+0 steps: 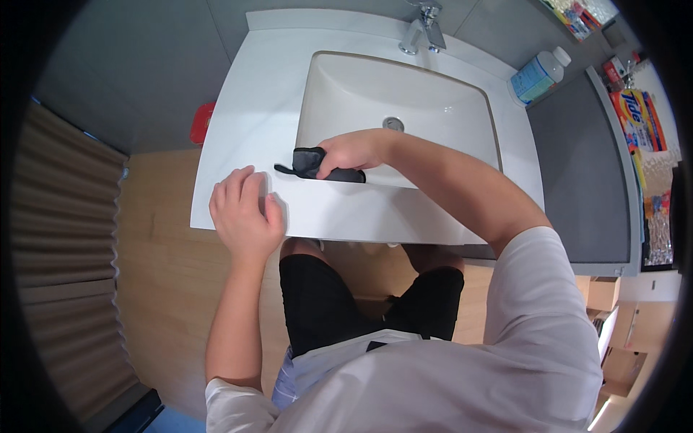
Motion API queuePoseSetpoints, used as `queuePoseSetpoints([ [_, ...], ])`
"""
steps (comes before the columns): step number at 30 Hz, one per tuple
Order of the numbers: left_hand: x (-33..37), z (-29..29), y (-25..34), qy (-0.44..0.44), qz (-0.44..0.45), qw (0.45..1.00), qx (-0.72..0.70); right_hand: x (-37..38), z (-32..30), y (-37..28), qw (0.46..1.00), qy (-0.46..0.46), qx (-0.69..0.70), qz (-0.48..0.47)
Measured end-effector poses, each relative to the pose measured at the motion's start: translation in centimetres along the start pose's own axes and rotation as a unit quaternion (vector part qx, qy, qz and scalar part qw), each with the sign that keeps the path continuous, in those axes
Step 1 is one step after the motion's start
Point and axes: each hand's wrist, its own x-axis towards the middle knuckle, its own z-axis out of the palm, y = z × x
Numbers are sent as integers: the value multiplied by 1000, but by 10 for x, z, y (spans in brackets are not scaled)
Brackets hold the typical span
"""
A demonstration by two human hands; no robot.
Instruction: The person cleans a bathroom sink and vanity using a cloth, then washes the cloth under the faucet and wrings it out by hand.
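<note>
My right hand (354, 153) reaches over the front rim of the white sink (404, 83), its fingers closed on a black cloth-like thing (308, 159) with a narrow strap sticking out to the left. The black thing lies across the front left edge of the basin; part of it is hidden under my fingers, and its exact kind cannot be made out. My left hand (245, 213) rests on the white countertop (249, 108) near its front left corner. Its fingers are stretched out and hold nothing.
A chrome faucet (424, 30) stands behind the basin, above the drain (393, 124). At the back right is a bottle with a blue label (538, 78). Beside the counter, a grey surface (585, 166) borders detergent packages (639, 119). A red container (202, 123) sits left.
</note>
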Motion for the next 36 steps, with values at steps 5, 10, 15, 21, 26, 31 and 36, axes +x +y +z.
queuePoseSetpoints([
  [5, -4, -1, -1, -6, -7, 1000, -1, -56, -36, 49, 971, 69, -99, 205],
  [10, -4, -1, 3, -9, -9, 1000, -3, -160, -87, 138, 798, 26, -429, 422],
  [15, -2, -2, 1, -11, -1, 1000, -7, -147, -85, 137, 755, -3, -526, 392],
  [21, -4, 1, -1, -9, -4, 1000, -9, -122, -119, 156, 807, 135, -510, 266],
  [26, -1, -3, -1, -1, -1, 1000, 2, -83, -176, 178, 804, 308, -507, 41],
  [31, 1, 5, 3, -1, 3, 1000, -16, -2, -185, 179, 798, 480, -354, -84],
  [36, 1, 1, 3, -9, 1, 1000, -2, 53, -115, 118, 848, 379, -344, -141],
])
